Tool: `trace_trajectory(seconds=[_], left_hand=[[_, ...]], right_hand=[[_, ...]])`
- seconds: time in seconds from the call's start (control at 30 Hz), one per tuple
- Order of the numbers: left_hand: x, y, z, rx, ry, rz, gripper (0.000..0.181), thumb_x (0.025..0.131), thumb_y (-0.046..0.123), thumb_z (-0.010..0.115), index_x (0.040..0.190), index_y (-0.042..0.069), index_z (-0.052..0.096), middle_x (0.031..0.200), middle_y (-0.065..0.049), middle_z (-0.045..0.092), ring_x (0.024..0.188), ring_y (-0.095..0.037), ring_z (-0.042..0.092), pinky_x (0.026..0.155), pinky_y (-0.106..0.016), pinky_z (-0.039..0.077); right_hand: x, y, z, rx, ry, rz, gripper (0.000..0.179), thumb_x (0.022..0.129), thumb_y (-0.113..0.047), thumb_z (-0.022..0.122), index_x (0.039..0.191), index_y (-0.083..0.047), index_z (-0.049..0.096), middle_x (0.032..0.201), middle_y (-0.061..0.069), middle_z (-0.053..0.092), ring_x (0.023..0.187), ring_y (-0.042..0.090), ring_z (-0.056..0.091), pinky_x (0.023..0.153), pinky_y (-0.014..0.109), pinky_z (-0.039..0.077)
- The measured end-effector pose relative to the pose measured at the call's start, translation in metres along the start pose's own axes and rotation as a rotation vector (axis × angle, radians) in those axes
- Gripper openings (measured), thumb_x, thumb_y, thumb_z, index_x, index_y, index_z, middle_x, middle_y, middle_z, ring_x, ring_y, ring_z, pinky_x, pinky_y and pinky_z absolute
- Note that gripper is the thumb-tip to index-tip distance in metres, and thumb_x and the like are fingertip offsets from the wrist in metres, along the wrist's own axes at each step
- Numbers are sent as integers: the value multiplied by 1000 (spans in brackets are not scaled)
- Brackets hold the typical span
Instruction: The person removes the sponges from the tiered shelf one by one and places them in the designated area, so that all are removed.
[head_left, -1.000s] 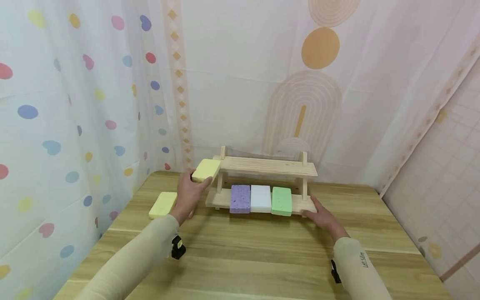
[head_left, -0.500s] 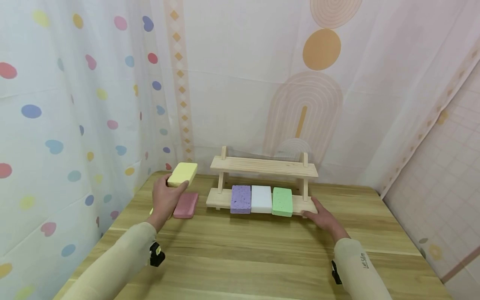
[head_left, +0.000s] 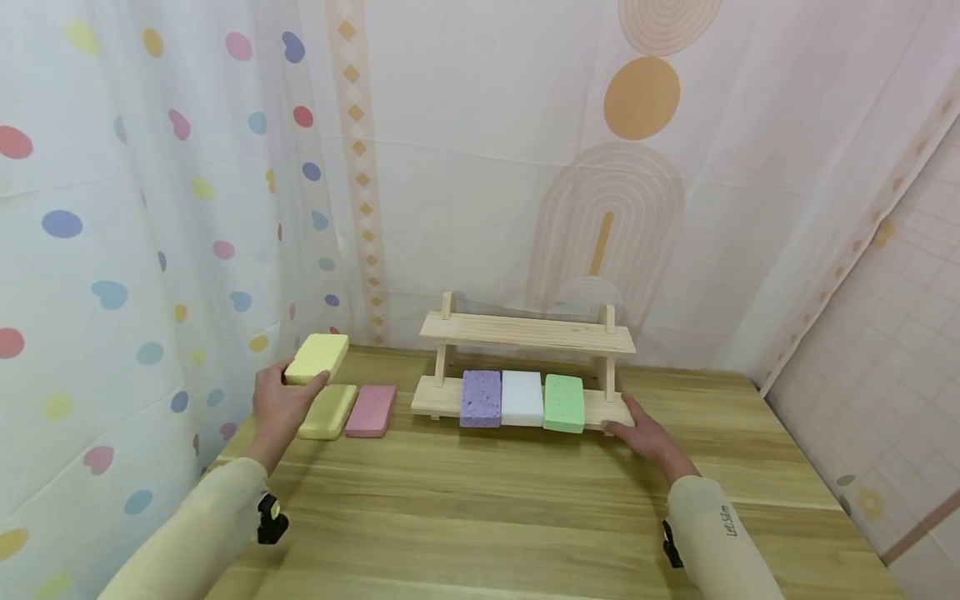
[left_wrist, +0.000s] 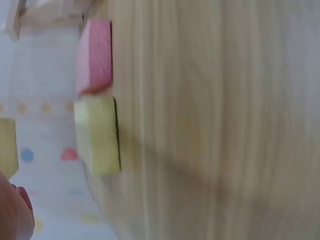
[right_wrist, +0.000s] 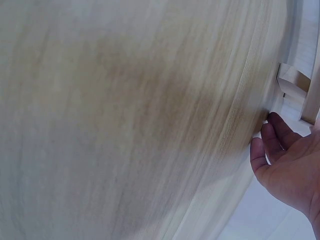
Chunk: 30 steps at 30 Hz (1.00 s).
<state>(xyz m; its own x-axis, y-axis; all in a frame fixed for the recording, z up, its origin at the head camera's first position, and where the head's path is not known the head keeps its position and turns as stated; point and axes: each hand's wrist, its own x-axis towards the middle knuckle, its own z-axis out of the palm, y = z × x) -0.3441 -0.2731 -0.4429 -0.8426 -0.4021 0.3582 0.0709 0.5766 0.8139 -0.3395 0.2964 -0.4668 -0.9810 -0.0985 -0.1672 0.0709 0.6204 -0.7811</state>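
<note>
My left hand (head_left: 281, 410) holds a yellow sponge (head_left: 317, 358) between thumb and fingers, raised at the table's left side. Below it, a second yellow sponge (head_left: 328, 412) and a pink sponge (head_left: 371, 410) lie side by side on the table; both also show in the left wrist view. At the right, my right hand (head_left: 647, 433) grips the end of the lower board of a two-tier wooden shelf (head_left: 527, 331), thumb at its front. A purple sponge (head_left: 481, 398), a white sponge (head_left: 522, 397) and a green sponge (head_left: 564, 403) stand in a row on that board.
The wooden table (head_left: 480, 517) reaches back to a patterned curtain (head_left: 465, 167) close behind the shelf. Another curtain (head_left: 112, 333) with coloured dots hangs along the left edge. A pale gridded surface (head_left: 900, 333) lies to the right.
My left hand has carried the yellow sponge leftward from the shelf's left end, uncovering the pink sponge, then the other yellow one. My right hand stays at the shelf.
</note>
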Motion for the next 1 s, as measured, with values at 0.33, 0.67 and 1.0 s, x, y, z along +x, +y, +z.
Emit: trace_trajectory(seconds=[0.33, 0.67, 1.0], left_hand=[[6, -36, -28, 59, -14, 3, 63, 88, 44, 73, 125, -6, 60, 116, -20, 54, 93, -23, 50, 69, -27, 40], [3, -60, -38, 136, -56, 38, 51, 89, 42, 73, 108, -5, 66, 93, -15, 60, 73, -15, 48, 62, -26, 40], [2, -74, -39, 152, -128, 48, 49, 91, 41, 71, 105, -5, 66, 90, -15, 64, 76, -20, 51, 63, -25, 41]], right_hand=[[1, 1, 0, 2, -7, -6, 93, 97, -51, 55, 159, -9, 0, 161, 28, 4, 145, 49, 6, 112, 65, 12], [0, -1, 0, -9, -3, 11, 91, 98, -49, 55, 160, -9, 1, 161, 28, 5, 145, 50, 7, 112, 65, 13], [0, -1, 0, -7, 2, 10, 92, 97, -50, 55, 160, -9, 1, 160, 29, 5, 145, 50, 7, 112, 65, 13]])
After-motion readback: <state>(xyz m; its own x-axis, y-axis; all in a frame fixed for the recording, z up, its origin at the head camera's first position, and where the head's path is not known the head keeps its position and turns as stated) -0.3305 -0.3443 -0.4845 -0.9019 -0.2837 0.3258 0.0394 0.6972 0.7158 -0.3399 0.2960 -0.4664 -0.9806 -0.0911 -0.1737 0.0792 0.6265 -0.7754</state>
